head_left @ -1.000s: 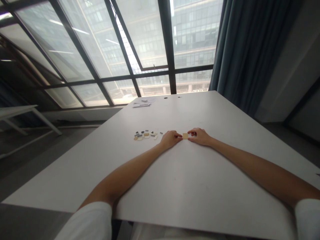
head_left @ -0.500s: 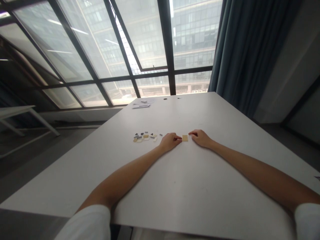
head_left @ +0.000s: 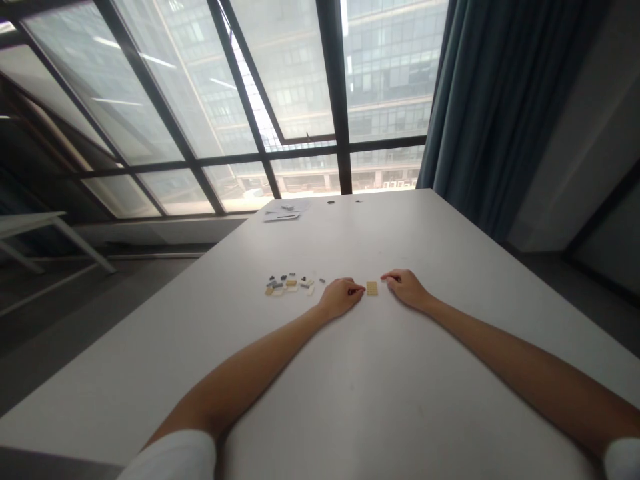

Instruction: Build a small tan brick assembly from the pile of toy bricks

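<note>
A small tan building-brick plate [head_left: 371,288] with studs lies flat on the white table between my hands. My left hand [head_left: 341,295] rests on the tabletop, thumb and index finger pinched together at the plate's left edge. Just right of the plate is my right hand [head_left: 406,288], its index finger stretched out toward it and the other fingers curled. A narrow gap separates that finger from the plate. Left of my left hand lies a loose group of small bricks, among them a tan brick [head_left: 291,283], a grey brick [head_left: 277,285] and a white piece [head_left: 311,291].
The white table [head_left: 310,380] reaches toward the windows. Papers [head_left: 281,217] with a dark pen-like item lie at its far left, and a dark round spot [head_left: 331,202] shows near the far edge. A blue curtain [head_left: 475,120] hangs at right.
The view has tilted up slightly, so the table, hands and bricks sit lower in the picture. Both hands keep nearly the same pose around the plate.
</note>
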Demonstrator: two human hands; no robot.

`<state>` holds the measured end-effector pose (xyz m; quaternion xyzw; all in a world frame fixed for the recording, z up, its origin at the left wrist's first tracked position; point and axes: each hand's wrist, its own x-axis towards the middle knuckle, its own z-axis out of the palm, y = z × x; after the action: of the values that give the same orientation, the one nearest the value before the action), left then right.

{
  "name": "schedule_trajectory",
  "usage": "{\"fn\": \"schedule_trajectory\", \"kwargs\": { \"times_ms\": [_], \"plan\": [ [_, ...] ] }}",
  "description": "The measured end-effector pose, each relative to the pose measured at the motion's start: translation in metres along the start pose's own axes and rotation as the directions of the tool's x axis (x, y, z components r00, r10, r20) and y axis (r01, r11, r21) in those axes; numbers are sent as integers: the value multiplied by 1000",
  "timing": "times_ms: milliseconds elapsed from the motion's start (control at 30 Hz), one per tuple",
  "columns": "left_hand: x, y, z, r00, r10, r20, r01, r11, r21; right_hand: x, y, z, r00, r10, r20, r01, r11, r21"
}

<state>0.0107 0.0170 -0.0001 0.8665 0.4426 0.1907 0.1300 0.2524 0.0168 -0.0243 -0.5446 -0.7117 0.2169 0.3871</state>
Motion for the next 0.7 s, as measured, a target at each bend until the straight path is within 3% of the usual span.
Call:
{"fn": "schedule_trajectory", "kwargs": {
  "times_ms": [133, 367, 533, 700],
  "plan": [
    [0, -2, 2, 1000, 26, -6, -26, 1000, -14, -2, 2, 0, 1000, -9, -20, 9, 1000, 12],
    [2, -4, 3, 1000, 0, -6, 0, 999, -50, -7, -3, -1, 992, -125, 26, 127, 986, -104],
    [2, -2, 1, 999, 14, -43, -16, 999, -51, -6, -5, -3, 997, -77, 0, 77, 992, -101],
    [4, -6, 4, 991, -27, -133, 15, 996, -87, -2, -2, -2, 999, 4, -34, -4, 1000, 13]
  ]
}}
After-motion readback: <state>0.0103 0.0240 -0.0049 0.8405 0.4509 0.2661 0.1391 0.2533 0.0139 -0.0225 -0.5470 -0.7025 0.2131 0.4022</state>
